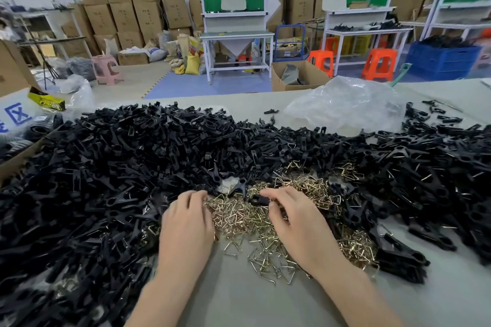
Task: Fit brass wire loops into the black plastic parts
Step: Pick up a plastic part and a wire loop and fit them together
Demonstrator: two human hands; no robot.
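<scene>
Pinching one black plastic part (256, 199) in the right hand (297, 220), just over the brass wire loops (247, 220) heaped mid-surface (239, 297). Curling the left hand (186, 223) fingertips-down among them, possibly on one; cannot tell. Light, springy, snag-prone wire, best taken by a straight side. Stiff black plastic parts (119, 167) banked all round. Beyond, cardboard boxes (125, 5), workbenches (236, 21), orange stools (378, 64).

A crumpled clear plastic bag (345, 106) lies on the grey table (239, 297), far right. Beyond the table edge: stacked cardboard boxes (119, 8), a white workbench (236, 34), two orange stools (378, 64), a pink stool (105, 68), a blue crate (441, 61) and an open carton (313, 74) on the floor.
</scene>
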